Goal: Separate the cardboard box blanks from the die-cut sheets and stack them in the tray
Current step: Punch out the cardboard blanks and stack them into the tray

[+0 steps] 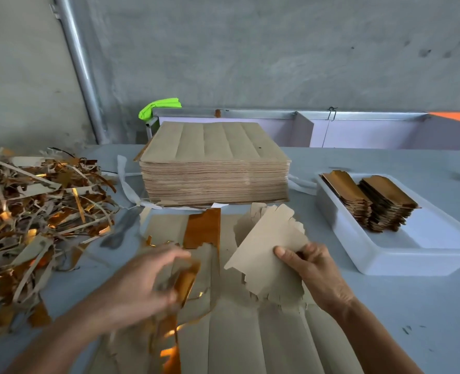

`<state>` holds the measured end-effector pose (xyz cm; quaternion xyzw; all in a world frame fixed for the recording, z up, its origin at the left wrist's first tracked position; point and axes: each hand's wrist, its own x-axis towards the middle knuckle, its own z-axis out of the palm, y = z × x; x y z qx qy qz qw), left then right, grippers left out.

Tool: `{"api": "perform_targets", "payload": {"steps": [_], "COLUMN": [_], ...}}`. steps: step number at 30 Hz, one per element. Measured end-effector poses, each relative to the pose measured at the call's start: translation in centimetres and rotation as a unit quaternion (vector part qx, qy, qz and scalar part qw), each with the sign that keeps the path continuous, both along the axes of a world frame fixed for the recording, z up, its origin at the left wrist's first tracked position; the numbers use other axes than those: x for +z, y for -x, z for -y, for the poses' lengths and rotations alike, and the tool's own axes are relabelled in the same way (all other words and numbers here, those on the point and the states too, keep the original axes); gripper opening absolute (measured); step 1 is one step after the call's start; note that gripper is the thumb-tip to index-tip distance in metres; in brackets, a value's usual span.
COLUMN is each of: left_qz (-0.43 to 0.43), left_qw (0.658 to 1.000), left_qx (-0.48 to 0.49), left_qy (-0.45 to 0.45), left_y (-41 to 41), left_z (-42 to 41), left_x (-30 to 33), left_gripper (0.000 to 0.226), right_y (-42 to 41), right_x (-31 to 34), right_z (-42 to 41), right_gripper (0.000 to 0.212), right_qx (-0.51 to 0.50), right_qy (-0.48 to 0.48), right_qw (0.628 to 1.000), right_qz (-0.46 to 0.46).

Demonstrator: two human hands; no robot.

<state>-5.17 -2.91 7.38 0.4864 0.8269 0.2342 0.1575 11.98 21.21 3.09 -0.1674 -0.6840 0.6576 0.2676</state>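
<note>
One grey desk (385,306) carries a tall stack of die-cut sheets (215,171) at the back, a scrap heap (34,211) on the left and a white tray (401,255) with two stacks of box blanks (369,203) on the right. Nearest, the right hand (313,268) pinches a loose blank (269,249) over the torn sheet (250,341); the blurred left hand (142,282) grips gold-faced trim (185,282).

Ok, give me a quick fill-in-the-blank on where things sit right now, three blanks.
1. The right hand holds a stack of ____.
2. The tray holds ____ stacks of blanks.
3. The scrap pile lies to the ____ of the sheet stack.

Missing words: blanks; two; left
</note>
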Motion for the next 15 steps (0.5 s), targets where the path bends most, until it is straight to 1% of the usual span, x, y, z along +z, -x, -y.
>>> {"api": "perform_targets", "payload": {"steps": [1, 2, 4, 6, 7, 9, 11, 13, 15], "left_qz": [-0.022, -0.026, -0.01, 0.0, 0.012, 0.034, 0.054, 0.081, 0.125], "left_qw": [0.996, 0.989, 0.977, 0.965, 0.959, 0.956, 0.961, 0.96, 0.945], "left_qx": [0.035, 0.059, 0.066, 0.068, 0.078, 0.096, 0.091, 0.097, 0.128], "left_qy": [-0.075, -0.134, -0.203, -0.254, -0.272, -0.277, -0.255, -0.251, -0.275], "left_y": [-0.8, -1.7, -3.5, -4.7, -5.0, -5.4, -5.8, -6.1, -5.9], "left_z": [-0.9, -2.0, -3.9, -5.2, -5.5, -5.8, -5.9, -6.0, -6.1], "left_x": [0.1, 0.0, -0.7, -1.8, -2.2, -3.2, -4.2, -5.0, -5.4], "left_gripper": [0.053, 0.048, 0.041, 0.024, 0.018, 0.025, 0.028, 0.026, 0.023], "right_y": [0.2, 0.4, 0.9, 1.3, 1.4, 1.5, 1.6, 1.5, 1.5], "right_x": [0.0, 0.0, 0.1, -0.1, -0.2, -0.6, -0.8, -1.0, -1.1], "right_z": [0.4, 0.8, 1.7, 2.4, 2.6, 2.8, 2.9, 3.0, 3.1], "right_gripper": [0.027, 0.026, 0.023, 0.018, 0.018, 0.024, 0.026, 0.026, 0.027], "right_qx": [0.003, 0.007, 0.017, 0.017, 0.01, -0.007, -0.015, -0.009, -0.002], "right_qy": [-0.003, -0.011, -0.039, -0.034, -0.013, 0.041, 0.078, 0.086, 0.077], "right_qw": [1.0, 1.0, 0.999, 0.999, 1.0, 0.997, 0.993, 0.992, 0.993], "right_qz": [0.0, 0.002, 0.01, -0.005, -0.02, -0.057, -0.085, -0.094, -0.095]}}
